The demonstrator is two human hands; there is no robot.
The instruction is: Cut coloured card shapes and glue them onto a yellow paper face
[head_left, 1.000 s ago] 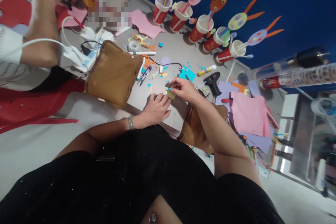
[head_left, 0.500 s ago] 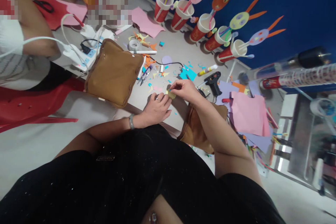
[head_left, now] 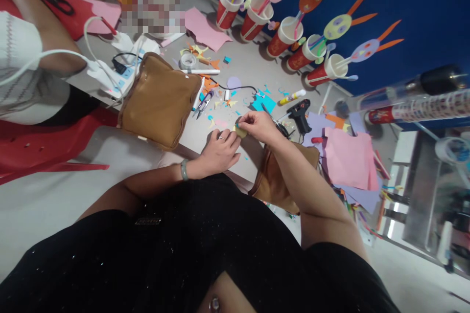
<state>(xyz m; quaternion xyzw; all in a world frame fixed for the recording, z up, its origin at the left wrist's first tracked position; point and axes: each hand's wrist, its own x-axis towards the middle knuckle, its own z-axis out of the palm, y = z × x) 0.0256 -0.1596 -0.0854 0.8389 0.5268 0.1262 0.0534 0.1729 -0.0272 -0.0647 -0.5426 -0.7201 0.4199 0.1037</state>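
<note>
At the table's near edge lies a small yellow paper piece [head_left: 241, 132], partly covered by fingers. My left hand [head_left: 221, 150], with a ring and a bracelet, rests flat beside it, fingers slightly apart and fingertips at its left edge. Over the paper, my right hand [head_left: 260, 127] has thumb and forefinger pinched together. What sits in that pinch is too small to make out, though a bluish speck shows by the fingertips. Small scissors [head_left: 204, 104] and paper scraps lie beyond my left hand. Blue paper [head_left: 264, 102] and a black glue gun [head_left: 300, 115] are past my right hand.
Red paper cups [head_left: 286, 37] with paper-faced rabbit spoons line the back wall. A brown cushion [head_left: 157, 102] lies left, another [head_left: 290, 176] under my right forearm. Pink sheets [head_left: 348, 156] are stacked right. A power strip [head_left: 121, 78] sits near another person's arm [head_left: 58, 44].
My hands stay in nearly the same place on the yellow paper. The other person's arm at the left has shifted slightly, and the view has moved a little.
</note>
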